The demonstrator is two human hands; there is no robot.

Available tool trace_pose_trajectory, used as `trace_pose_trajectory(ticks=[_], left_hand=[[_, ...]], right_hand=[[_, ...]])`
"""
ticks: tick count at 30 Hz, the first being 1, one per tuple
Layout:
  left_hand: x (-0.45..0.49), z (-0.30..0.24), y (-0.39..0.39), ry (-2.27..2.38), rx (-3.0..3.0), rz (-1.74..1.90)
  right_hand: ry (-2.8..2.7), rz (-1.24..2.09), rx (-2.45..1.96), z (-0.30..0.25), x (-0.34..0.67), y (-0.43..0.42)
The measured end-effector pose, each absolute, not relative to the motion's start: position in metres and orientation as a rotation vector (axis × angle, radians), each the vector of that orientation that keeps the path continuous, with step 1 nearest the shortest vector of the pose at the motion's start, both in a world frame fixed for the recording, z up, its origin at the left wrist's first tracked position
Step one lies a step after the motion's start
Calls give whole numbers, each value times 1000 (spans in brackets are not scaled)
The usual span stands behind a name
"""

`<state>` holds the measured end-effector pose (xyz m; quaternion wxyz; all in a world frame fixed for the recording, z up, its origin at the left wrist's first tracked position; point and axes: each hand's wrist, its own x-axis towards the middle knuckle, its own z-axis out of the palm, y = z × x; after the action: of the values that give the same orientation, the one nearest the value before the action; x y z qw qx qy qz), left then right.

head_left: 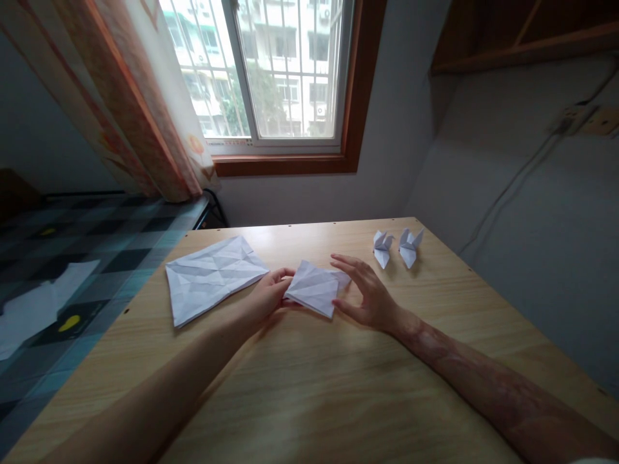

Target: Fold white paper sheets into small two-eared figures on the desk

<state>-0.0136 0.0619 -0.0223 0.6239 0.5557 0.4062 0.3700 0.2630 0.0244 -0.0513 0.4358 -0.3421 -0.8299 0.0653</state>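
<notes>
A folded sheet of white paper, creased into a small layered shape, is held up a little over the wooden table. My left hand grips its left edge, with some fingers hidden behind it. At the right side of the paper is my right hand, thumb and fingers spread apart. Its thumb is close to the paper's right corner; whether it touches I cannot tell. Left of my left hand lies a larger creased sheet of paper. Two folded paper cranes stand beyond my right hand.
A bed with a checked cover stands on the left, with loose white sheets on it. Behind the table are a window and a curtain. A cable hangs along the right wall below a shelf.
</notes>
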Motion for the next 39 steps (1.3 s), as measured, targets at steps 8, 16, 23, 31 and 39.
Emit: trace_pose_trajectory(ticks=[8, 16, 23, 31, 39], left_hand=[[-31, -34, 74, 1197, 1820, 736], [-40, -40, 80, 942, 2639, 856], [-40, -39, 77, 842, 2793, 542], [-33, -33, 64, 890, 2944, 484], [-33, -26, 61, 674, 2886, 489]], right_hand=[[-2277, 134, -946, -66, 262, 36], [-2278, 146, -948, -64, 261, 34], [-2304, 191, -943, -57, 262, 29], [-2354, 156, -909, -56, 260, 28], [-2370, 198, -895, -55, 262, 28]])
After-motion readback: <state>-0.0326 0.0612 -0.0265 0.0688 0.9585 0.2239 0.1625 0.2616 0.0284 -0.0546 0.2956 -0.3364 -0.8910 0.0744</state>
